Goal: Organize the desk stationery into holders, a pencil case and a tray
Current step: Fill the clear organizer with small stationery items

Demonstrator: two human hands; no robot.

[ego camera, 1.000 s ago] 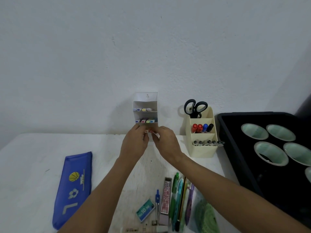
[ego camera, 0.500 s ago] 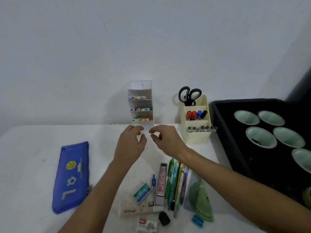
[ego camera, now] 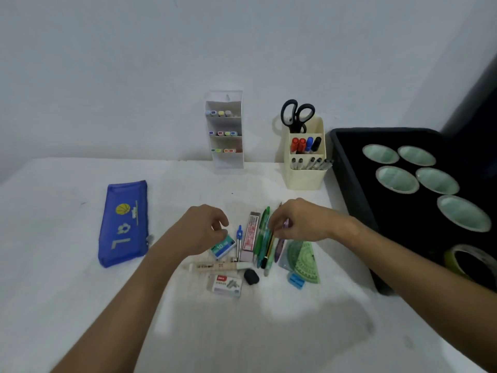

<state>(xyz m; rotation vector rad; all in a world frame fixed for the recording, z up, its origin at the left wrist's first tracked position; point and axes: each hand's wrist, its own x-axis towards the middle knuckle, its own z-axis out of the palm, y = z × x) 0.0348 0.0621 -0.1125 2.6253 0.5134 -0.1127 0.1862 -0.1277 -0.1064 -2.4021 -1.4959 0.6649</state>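
Loose stationery lies in a pile at mid-table: a teal staples box (ego camera: 223,247), a blue compass (ego camera: 239,238), a pink lead box (ego camera: 250,235), green pens (ego camera: 262,238) and a green protractor (ego camera: 304,261). My left hand (ego camera: 204,230) hovers with loosely curled fingers just left of the teal box and holds nothing. My right hand (ego camera: 298,222) rests over the pens, its fingertips touching them; whether it grips one is unclear. A blue pencil case (ego camera: 123,222) lies flat to the left. The white tiered holder (ego camera: 226,130) with highlighters and the cream holder (ego camera: 305,173) stand at the wall.
A black tray (ego camera: 349,184) fills the right side, with several green bowls (ego camera: 396,179) and a tape roll (ego camera: 468,258) in it. Scissors (ego camera: 297,115) and markers (ego camera: 305,145) stand in the cream holder. A black eraser (ego camera: 251,276), a blue sharpener (ego camera: 295,281) and a white staples box (ego camera: 226,285) lie nearest me.
Both hands have let go of the white tiered holder at the wall and drawn back toward me, coming down over the pile of loose stationery.
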